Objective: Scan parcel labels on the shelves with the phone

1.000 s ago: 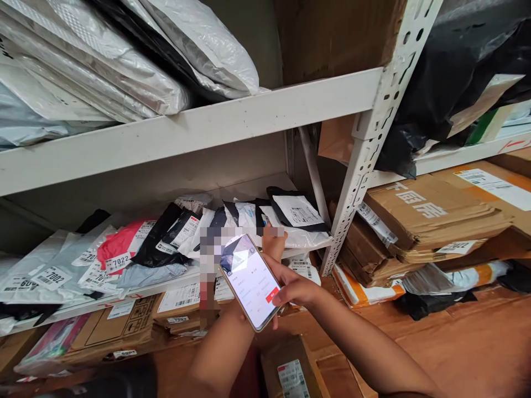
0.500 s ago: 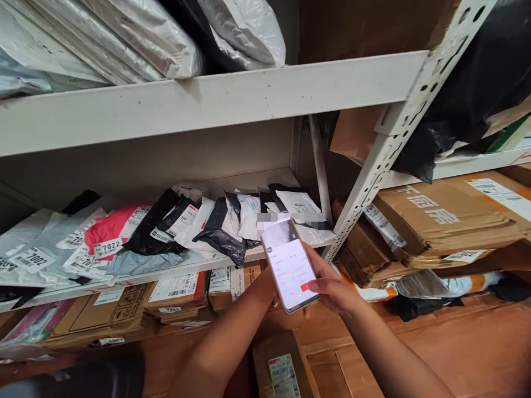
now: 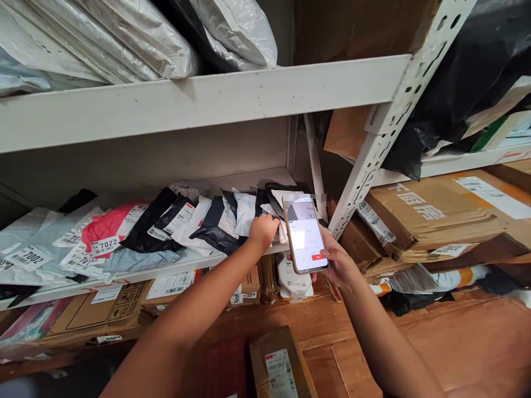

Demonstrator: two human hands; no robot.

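Observation:
My right hand (image 3: pixel 336 257) is wrapped around a smartphone (image 3: pixel 306 237), its lit screen facing me and the thumb by a red button near the bottom. To its left, my left hand (image 3: pixel 264 229) reaches in at the shelf edge, fingers curled closed on a parcel bag (image 3: pixel 271 209) among the row; the fingertips are partly hidden. Close by lie a white parcel bag (image 3: pixel 244 211) and a black parcel bag (image 3: pixel 215 225). Part of the row behind the phone is covered.
A white shelf beam (image 3: pixel 207 102) crosses above, with plastic-wrapped parcels on it. At the right rises a perforated post (image 3: pixel 373 149), beside stacked cardboard boxes (image 3: pixel 435 213). Under the shelf are more boxes, and a labelled carton (image 3: pixel 280 365) stands on the wooden floor.
My left hand has left the underside of the phone and moved up to the parcel bags. My right hand has shifted the phone slightly up and right.

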